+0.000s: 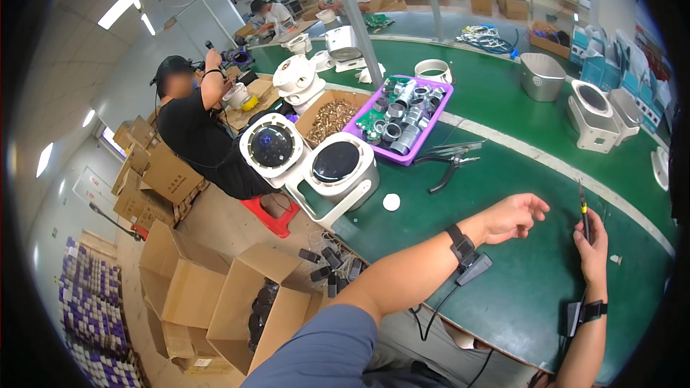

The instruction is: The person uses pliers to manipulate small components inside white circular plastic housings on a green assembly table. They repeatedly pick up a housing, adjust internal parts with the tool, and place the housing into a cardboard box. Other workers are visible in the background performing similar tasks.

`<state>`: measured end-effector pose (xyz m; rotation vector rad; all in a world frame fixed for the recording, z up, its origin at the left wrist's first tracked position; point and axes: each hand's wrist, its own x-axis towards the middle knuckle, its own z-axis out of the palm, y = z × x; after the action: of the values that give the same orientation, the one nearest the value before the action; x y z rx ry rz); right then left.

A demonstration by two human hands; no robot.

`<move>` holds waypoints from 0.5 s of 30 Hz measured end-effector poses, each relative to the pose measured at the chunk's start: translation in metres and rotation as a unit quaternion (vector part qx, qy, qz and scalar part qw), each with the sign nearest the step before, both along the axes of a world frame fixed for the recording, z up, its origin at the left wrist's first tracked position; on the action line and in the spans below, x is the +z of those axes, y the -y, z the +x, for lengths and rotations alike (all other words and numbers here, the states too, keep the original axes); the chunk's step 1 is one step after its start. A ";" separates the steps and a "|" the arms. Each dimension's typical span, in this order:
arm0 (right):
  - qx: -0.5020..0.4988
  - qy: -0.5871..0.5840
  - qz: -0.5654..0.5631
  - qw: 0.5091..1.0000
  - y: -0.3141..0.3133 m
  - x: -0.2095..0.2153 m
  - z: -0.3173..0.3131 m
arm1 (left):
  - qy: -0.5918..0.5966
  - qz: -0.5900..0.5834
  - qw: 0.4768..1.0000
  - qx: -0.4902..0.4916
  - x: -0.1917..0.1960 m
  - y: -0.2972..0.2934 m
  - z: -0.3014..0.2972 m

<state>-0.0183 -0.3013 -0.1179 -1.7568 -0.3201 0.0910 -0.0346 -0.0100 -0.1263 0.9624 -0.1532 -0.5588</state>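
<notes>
Above the green tabletop (402,244), my left hand (512,217) reaches out with its fingers loosely apart and nothing in them. My right hand (592,250) is closed around a slim pen-shaped tool (584,219) with a dark handle, a yellow band and a thin pointed tip. The tool stands nearly upright; its exact kind is not clear. Beyond my left hand lie black-handled pliers (450,168) beside slim metal tools (460,148). A white round disc (391,202) rests flat to the left. A small pale piece (616,259) lies right of my right hand.
A purple tray (447,104) holds metal rings and circuit boards, beside a box of brass-coloured parts (332,121). White appliance housings (343,165) stand at the table's left edge. Open cartons (194,294) sit on the floor. A co-worker (194,122) works at the left.
</notes>
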 end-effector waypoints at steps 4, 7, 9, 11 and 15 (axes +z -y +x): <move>0.006 0.003 0.009 1.000 0.000 0.001 0.000 | -0.004 0.005 1.000 0.000 0.003 0.002 -0.001; 0.005 0.011 0.005 1.000 0.000 0.000 0.001 | 0.000 0.019 1.000 -0.004 0.003 0.001 -0.002; 0.002 0.007 0.000 1.000 -0.001 0.002 0.000 | 0.004 0.020 1.000 -0.007 0.000 0.001 0.000; 0.003 0.005 0.000 1.000 -0.002 0.003 0.000 | 0.009 0.015 1.000 -0.011 -0.005 0.001 0.001; 0.011 0.004 0.010 1.000 -0.001 0.003 0.000 | 0.011 -0.004 1.000 -0.020 -0.007 0.001 0.002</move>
<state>-0.0187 -0.3007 -0.1151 -1.7342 -0.3461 0.0957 -0.0325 -0.0115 -0.1337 0.9603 -0.1941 -0.5853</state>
